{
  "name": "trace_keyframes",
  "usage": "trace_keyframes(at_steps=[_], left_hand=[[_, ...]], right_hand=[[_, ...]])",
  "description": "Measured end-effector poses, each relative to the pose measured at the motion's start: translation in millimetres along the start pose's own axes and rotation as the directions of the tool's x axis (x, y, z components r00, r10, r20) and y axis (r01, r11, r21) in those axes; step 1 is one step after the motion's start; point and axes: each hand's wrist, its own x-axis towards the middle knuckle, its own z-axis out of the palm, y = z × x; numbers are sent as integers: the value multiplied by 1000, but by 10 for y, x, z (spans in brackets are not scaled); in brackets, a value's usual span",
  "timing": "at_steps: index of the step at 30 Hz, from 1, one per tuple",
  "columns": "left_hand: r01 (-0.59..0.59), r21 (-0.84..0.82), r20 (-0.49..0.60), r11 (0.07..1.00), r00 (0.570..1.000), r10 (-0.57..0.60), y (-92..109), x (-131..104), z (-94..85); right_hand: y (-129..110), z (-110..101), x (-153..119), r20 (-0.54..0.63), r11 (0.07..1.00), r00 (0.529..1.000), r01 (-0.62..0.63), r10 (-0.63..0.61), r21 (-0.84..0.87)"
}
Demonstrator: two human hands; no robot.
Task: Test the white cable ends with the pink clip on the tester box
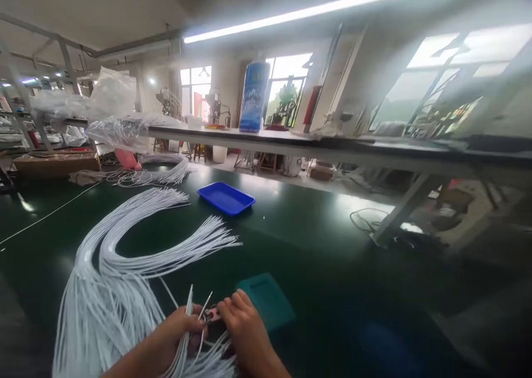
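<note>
My left hand [183, 329] is closed around several thin white cables [181, 351], their ends sticking up above the fingers. One cable end stands apart and leans right, near the thumb. In my right hand [245, 325] is a small pink-handled tool with a metal head [213, 315]; its exact kind is hard to make out. The tool's head meets the cables beside my left thumb. More white cables run below both hands. A large bundle of white cables [103, 300] lies to the left, its ends curving right in two bunches. A teal tray [268, 300] sits just beyond my right hand.
A blue tray [226, 198] rests farther back on the dark green table [316, 245]. Another cable coil [166, 170] and a cardboard box [56, 164] lie at the back left. A raised shelf [291, 139] with a blue can [254, 96] spans the far side.
</note>
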Motion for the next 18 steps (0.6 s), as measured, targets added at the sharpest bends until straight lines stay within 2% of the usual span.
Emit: trace_keyframes(at_steps=[1,3,6,10,13,18], left_hand=[[-10,6,-27,1000,1000,10,-8,-21,18],[12,-2,-52,1000,999,-12,-18,-50,39],[33,-11,-55,999,998,-33,-10,-65,50],[45,-8,-53,999,998,-45,22,-76,79],[49,1,-49,999,998,-49,45,-87,100],[53,19,-78,998,996,-52,54,-103,86]], right_hand=[[-3,-40,10,72,1000,997,-6,6,4],[14,-107,27,139,999,990,-9,3,38],[94,-175,40,65,993,991,-119,119,-6],[207,-191,12,34,931,946,-311,323,-191],[236,-151,-26,90,921,934,-319,346,-225],[241,-118,-54,105,919,926,-337,362,-203]])
